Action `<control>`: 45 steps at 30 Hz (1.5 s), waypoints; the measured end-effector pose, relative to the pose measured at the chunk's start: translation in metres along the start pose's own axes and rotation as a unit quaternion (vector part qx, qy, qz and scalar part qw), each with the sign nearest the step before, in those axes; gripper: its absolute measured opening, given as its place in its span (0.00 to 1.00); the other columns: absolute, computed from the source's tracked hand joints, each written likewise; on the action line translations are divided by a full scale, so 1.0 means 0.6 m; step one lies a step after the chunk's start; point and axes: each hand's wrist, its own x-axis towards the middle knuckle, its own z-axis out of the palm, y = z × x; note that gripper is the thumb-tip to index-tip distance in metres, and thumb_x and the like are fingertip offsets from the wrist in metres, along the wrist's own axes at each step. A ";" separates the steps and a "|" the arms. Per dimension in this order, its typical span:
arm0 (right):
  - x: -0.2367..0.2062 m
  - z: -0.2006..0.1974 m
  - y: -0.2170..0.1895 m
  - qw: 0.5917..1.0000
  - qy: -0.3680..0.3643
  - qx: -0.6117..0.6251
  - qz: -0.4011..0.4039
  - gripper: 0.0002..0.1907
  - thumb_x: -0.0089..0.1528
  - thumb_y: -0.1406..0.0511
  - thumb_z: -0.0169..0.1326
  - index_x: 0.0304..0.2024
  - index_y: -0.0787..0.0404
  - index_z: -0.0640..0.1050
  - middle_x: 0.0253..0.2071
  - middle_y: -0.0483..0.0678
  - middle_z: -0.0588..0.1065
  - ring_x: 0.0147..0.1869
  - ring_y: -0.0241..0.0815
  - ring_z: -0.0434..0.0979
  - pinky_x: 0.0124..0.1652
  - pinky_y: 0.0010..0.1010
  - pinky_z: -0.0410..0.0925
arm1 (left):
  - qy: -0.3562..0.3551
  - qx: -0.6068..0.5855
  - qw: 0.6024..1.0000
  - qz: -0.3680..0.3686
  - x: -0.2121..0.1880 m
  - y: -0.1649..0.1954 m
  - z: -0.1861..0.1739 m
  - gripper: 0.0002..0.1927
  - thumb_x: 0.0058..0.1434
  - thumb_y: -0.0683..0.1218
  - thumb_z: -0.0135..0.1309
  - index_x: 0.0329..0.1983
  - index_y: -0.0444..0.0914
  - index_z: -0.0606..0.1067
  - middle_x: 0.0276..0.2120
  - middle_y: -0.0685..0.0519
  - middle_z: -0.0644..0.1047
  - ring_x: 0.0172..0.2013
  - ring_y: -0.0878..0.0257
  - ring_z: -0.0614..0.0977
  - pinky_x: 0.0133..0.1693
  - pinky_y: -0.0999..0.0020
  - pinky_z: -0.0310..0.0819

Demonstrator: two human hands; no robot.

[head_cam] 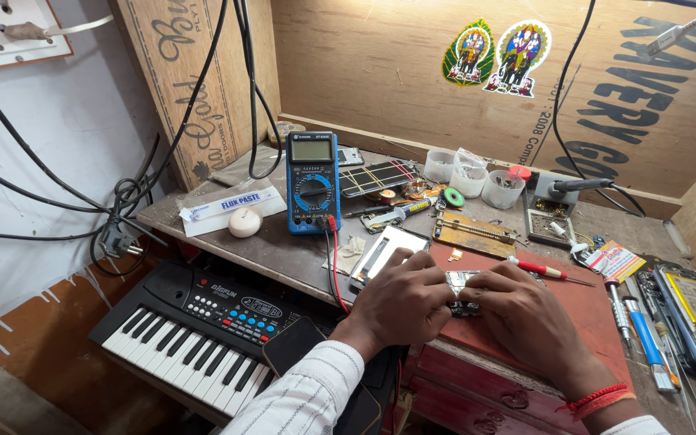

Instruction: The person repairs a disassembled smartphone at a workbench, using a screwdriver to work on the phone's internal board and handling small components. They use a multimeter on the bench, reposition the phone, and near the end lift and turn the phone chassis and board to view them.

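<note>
left hand [400,302]: fingers curled down over a small circuit board [462,283], pinching its left end; closed on it, fingertips mostly hiding that edge.
right hand [525,310]: closed on the board's right end, thumb and fingers pressing down; red thread band at the wrist.
board position: on the red work mat [573,302], about centre of the bench, at 12 o'clock from the person's chest, between both hands. Only a strip of metal and dark parts shows.
nearby, 1 o'clock: red-handled screwdriver [545,270] just beside the right hand's knuckles, tip pointing away to 3 o'clock.
nearby, 11 o'clock: blue multimeter [312,184], its red and black leads [332,266] trailing past the left wrist.
nearby, 9 o'clock: toy keyboard [195,330] below the bench edge, dark phone [296,342] lying on it by the left sleeve.
risk 1: both hands pressing the ends, so the board could flex or crack, likely if force is uneven.
risk 2: a knuckle nudge could roll the screwdriver off the mat.
risk 3: left forearm could snag the leads and drag the meter.
risk 4: small parts could spring loose into the clutter; can't tell what is loose under the fingers.
</note>
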 end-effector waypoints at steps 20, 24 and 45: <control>-0.009 0.010 0.012 0.997 0.027 0.010 0.076 0.11 0.55 0.71 0.55 0.38 0.56 0.83 0.41 0.43 0.80 0.48 0.46 0.77 0.50 0.40 0.69 | 0.002 -0.001 1.000 -0.004 0.005 0.003 0.001 0.04 0.55 0.46 0.58 0.30 0.42 0.78 0.31 0.57 0.76 0.43 0.59 0.77 0.53 0.61 0.67; -0.011 0.009 0.015 0.997 0.030 0.024 0.065 0.13 0.54 0.71 0.55 0.39 0.56 0.83 0.40 0.42 0.80 0.47 0.46 0.76 0.50 0.40 0.69 | -0.007 0.006 1.000 -0.005 0.006 0.003 0.001 0.04 0.54 0.46 0.58 0.30 0.42 0.79 0.30 0.56 0.76 0.43 0.59 0.76 0.52 0.60 0.67; -0.003 0.001 0.007 0.998 0.008 0.025 0.051 0.18 0.50 0.75 0.55 0.39 0.53 0.86 0.45 0.40 0.83 0.52 0.48 0.75 0.52 0.40 0.69 | 0.009 -0.037 0.998 -0.047 0.014 0.010 -0.004 0.09 0.55 0.41 0.55 0.39 0.41 0.75 0.33 0.56 0.77 0.42 0.57 0.78 0.52 0.60 0.69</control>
